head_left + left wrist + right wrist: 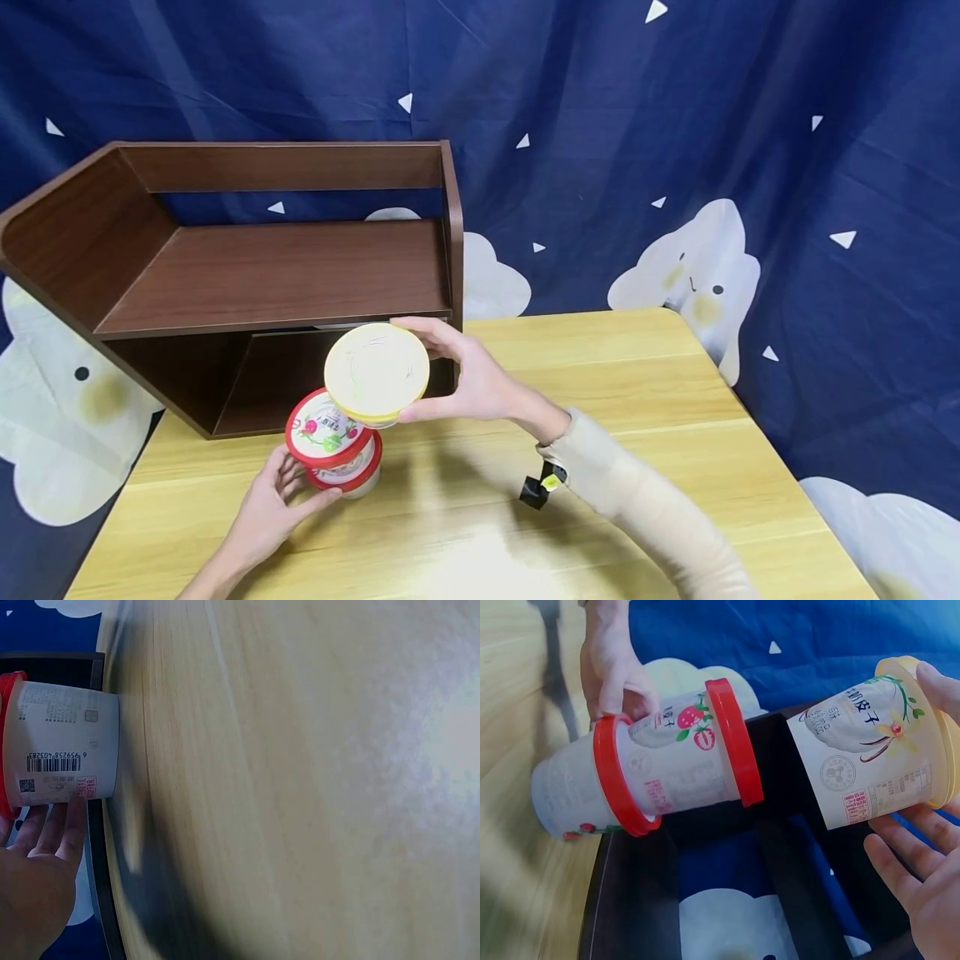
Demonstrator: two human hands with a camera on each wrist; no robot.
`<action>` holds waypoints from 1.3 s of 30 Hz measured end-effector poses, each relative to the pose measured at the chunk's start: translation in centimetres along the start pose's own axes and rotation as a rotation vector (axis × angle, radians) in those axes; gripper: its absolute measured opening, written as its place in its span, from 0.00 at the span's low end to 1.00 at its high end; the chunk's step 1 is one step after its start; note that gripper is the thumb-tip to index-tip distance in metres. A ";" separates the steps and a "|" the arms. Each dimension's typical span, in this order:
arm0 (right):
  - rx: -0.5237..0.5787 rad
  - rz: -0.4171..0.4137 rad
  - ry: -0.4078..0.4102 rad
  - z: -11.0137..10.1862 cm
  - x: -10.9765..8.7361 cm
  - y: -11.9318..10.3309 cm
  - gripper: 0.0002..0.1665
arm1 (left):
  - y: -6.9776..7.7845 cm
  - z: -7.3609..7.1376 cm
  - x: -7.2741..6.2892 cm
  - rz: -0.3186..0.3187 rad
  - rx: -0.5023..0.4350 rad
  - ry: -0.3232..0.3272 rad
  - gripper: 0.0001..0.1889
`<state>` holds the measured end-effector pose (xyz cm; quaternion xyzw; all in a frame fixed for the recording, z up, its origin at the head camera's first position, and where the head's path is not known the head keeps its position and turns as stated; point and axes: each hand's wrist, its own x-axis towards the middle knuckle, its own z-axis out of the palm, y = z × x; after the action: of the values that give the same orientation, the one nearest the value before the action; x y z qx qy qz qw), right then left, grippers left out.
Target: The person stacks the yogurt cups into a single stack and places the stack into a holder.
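Note:
Two white paper tubs with red lids and strawberry prints stand stacked, the upper tub [327, 427] on the lower tub [356, 475]. My left hand [264, 512] holds the stack from the near left, fingers on one side and thumb near the lower lid. In the left wrist view a red-lidded tub [64, 742] shows its barcode side, with fingers along it. My right hand [476, 375] grips a yellow-lidded tub [377, 372] round its lid, thumb and fingers on opposite sides. In the right wrist view this tub [866, 742], printed with a vanilla flower, is held tilted, apart from the stack.
A dark brown wooden shelf unit [300, 271] stands at the back left, just behind the tubs, with an open lower compartment [281, 383]. The light wooden table [600, 375] reaches to the right. A navy curtain [675, 100] with clouds hangs behind.

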<state>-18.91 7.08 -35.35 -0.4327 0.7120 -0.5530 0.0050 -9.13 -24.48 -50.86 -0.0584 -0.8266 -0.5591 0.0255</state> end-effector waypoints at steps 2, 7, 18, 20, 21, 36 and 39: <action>0.000 -0.008 -0.011 0.3 0.4 0.0 0.59 | 0.0 0.0 0.0 -0.002 0.002 0.002 0.40; -0.027 -0.002 -0.035 1.1 1.3 0.1 0.59 | 0.1 -0.1 0.0 -0.002 0.002 -0.002 0.39; -0.064 -0.013 -0.043 2.6 2.7 0.5 0.59 | 0.1 0.0 0.0 0.008 -0.002 0.000 0.38; -0.062 -0.015 -0.047 2.8 2.8 0.6 0.59 | 0.1 0.0 -0.1 0.011 -0.004 -0.001 0.39; -0.062 -0.018 -0.050 2.9 2.9 0.6 0.59 | 0.1 0.0 -0.1 0.012 -0.006 -0.001 0.39; -0.076 -0.048 -0.090 4.4 3.6 1.2 0.57 | -0.4 0.2 -0.1 0.046 0.000 0.024 0.40; -0.077 -0.047 -0.099 4.5 3.7 1.2 0.57 | -0.3 0.1 -0.1 0.039 0.016 0.022 0.39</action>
<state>-19.77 1.24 -36.35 -0.4761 0.7211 -0.5033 0.0106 -9.05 -24.49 -51.23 -0.0681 -0.8294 -0.5526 0.0462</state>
